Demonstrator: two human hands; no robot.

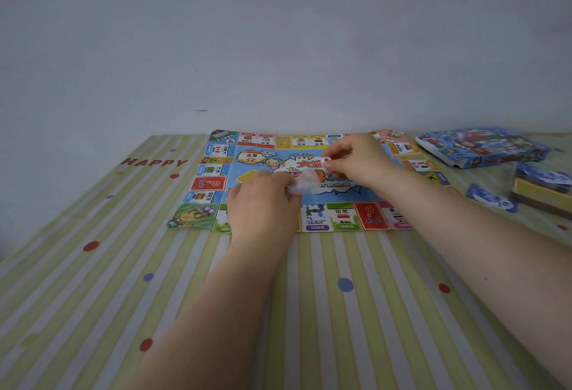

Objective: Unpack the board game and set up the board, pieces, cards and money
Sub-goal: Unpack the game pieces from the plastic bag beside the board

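The paper game board (213,185) lies unfolded and flat on the striped table, close to the wall. Over its middle, my left hand (263,204) grips a small clear plastic bag (305,184). My right hand (356,159) pinches a small white piece with a red mark (325,160), likely a die, just above the bag's mouth. What else the bag holds is too blurred to tell. The game box (483,145) lies at the far right.
A striped tablecloth (123,266) with dots and the word HAPPY covers the table. At the right edge sit a stack of cards and money (541,188) and a loose blue card (490,198). A grey wall stands right behind the board.
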